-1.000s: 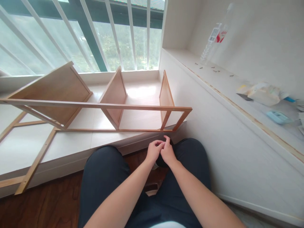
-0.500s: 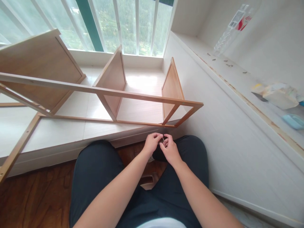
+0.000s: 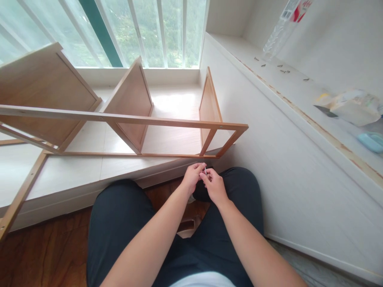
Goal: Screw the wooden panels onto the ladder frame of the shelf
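Both hands are together over my lap now, right at the near edge of the pale window platform [image 3: 74,181]. My left hand [image 3: 193,177] and right hand [image 3: 214,186] meet fingertip to fingertip, pinched on a small thin silvery metal piece [image 3: 205,171], likely a screw, though it's too small to be sure. A second ago the fingers were bunched with nothing showing between them; now the little piece stands out between the tips, so I judge it's been worked into a usable grip. The long light-brown wooden shelf frame [image 3: 128,119] lies on its side on the platform, just beyond my knuckles, its end corner nearest the hands. More small dark screws [image 3: 281,71] lie scattered on the white side ledge [image 3: 302,103], well apart.
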A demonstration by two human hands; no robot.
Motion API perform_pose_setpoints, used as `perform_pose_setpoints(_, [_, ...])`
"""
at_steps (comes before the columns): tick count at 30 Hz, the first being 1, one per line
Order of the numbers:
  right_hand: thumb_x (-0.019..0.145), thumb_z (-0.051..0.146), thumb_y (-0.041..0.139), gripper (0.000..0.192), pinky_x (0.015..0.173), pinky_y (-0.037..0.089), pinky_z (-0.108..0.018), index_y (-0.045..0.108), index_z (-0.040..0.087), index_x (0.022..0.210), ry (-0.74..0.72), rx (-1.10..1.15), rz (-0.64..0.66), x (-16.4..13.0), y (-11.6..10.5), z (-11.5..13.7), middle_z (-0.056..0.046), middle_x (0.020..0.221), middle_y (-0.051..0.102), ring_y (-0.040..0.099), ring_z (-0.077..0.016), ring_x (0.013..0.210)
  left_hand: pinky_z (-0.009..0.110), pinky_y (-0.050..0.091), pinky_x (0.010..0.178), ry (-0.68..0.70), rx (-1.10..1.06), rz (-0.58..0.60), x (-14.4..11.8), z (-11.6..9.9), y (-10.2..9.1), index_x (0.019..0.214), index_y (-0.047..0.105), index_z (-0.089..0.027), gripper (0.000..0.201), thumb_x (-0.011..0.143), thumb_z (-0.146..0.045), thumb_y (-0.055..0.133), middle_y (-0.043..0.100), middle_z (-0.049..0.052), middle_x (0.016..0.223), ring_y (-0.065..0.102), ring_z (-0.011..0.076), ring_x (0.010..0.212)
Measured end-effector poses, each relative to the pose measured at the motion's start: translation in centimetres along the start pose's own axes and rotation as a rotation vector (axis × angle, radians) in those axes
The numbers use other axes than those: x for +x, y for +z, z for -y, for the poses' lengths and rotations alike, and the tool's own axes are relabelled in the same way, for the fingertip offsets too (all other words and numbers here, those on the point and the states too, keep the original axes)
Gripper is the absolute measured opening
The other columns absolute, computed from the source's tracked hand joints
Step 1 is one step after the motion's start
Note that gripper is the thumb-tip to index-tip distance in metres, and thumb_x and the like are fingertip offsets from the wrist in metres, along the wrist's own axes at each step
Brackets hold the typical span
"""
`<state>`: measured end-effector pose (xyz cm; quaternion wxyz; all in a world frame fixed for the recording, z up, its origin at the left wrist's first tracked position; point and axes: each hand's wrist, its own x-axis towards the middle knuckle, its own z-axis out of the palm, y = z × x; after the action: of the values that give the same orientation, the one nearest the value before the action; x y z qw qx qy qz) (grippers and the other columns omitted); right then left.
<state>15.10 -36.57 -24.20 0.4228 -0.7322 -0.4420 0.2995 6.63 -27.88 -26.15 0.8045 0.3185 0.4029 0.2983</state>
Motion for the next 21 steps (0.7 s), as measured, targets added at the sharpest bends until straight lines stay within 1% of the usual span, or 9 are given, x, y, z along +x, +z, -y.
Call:
perform_pose_setpoints(5, [0.091,0.053,0.06,0.036,0.063,0.05,-0.027,0.066,0.02,0.103,0.002,-0.001,-0.027,0.6,0.0,-0.3,-0.004,0.075,0.07,0.066,-0.019,0.067,0.023,0.048,0.062,-0.037,-0.056,0.046,-0.2,-0.4,0.3,0.086,0.069,-0.013,0.046,0.061,-0.046,0.089,0.061,-0.001,0.071,0.058,0.0093,0.063])
perform_pose_setpoints(11, [0.091,0.051,0.061,0.034,0.064,0.049,-0.027,0.065,0.019,0.103,-0.012,0.024,-0.026,1.4,0.2,-0.3,-0.002,0.071,0.068,0.065,-0.0187,0.064,0.022,0.048,0.061,-0.039,-0.075,0.015,0.0,-0.8,0.3,0.089,0.071,-0.013,0.038,0.065,-0.038,0.087,0.066,0.002,0.075,0.061,0.0103,0.065])
perform_pose_setpoints(16, [0.091,0.051,0.061,0.035,0.064,0.048,-0.027,0.066,0.019,0.103,0.006,0.035,-0.017,1.7,0.2,-0.1,-0.002,0.069,0.068,0.065,-0.019,0.064,0.024,0.051,0.064,-0.002,0.005,-0.005,0.0,-1.0,0.2,0.092,0.072,-0.013,0.037,0.072,-0.041,0.084,0.069,0.005,0.078,0.063,0.0123,0.067])
perform_pose_setpoints(21, [0.091,0.051,0.061,0.035,0.066,0.049,-0.027,0.067,0.018,0.103,0.001,0.034,-0.025,1.7,0.1,-0.1,-0.002,0.07,0.069,0.065,-0.0188,0.065,0.024,0.051,0.063,0.001,0.012,-0.002,0.1,-1.0,0.2,0.092,0.072,-0.013,0.039,0.072,-0.043,0.083,0.067,0.003,0.075,0.063,0.0117,0.066])
